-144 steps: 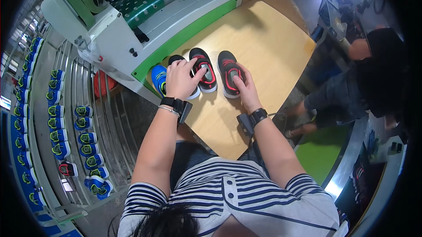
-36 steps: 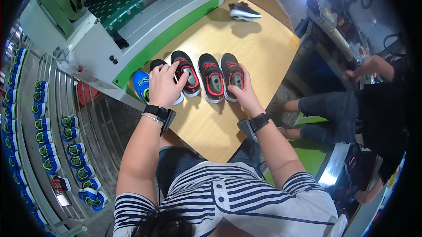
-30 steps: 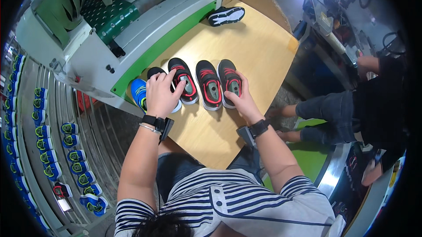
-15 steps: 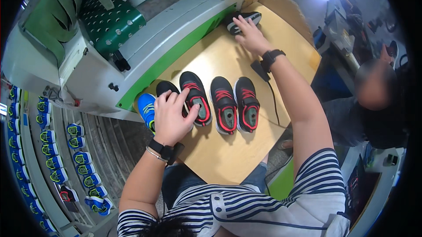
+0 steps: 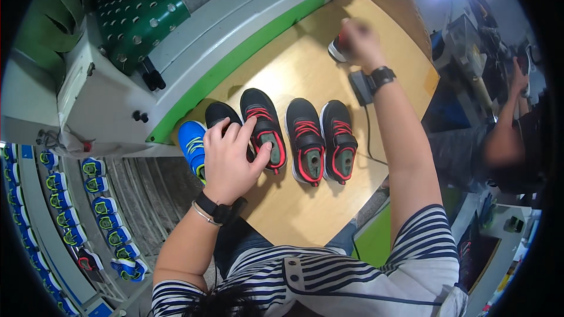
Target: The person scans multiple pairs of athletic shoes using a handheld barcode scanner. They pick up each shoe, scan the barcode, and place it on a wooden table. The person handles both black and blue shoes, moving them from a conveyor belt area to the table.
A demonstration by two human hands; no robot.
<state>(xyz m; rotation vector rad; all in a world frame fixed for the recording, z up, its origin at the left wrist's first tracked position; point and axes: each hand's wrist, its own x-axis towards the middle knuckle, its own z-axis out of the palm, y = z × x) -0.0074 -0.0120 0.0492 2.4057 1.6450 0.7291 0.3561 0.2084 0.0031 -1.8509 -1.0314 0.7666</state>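
My left hand [image 5: 230,155] lies with its fingers apart over a black shoe [image 5: 222,115], hiding most of it. Its fingertips and thumb reach the edge of another black shoe [image 5: 260,111] with red laces and a red-rimmed collar. Farther right, two matching shoes, one [image 5: 304,123] beside the other [image 5: 339,126], stand side by side with toes away from me. A blue shoe [image 5: 192,143] with yellow-green laces is partly behind my left hand. At the far right of the board, my right hand [image 5: 362,44] is closed round a black-and-red shoe [image 5: 338,49] with a white sole.
The wooden board [image 5: 294,217] borders a machine with a green perforated belt [image 5: 141,26]. A black device [image 5: 359,88] with a cable lies near my right wrist. Cardboard [image 5: 393,8] edges the far side. Racks of blue shoes [image 5: 108,221] stand left; another person [image 5: 499,146] is at right.
My right hand has lifted and turned the far shoe, bringing it rightward and nearer. My left hand stays over the same shoes. The view has shifted slightly.
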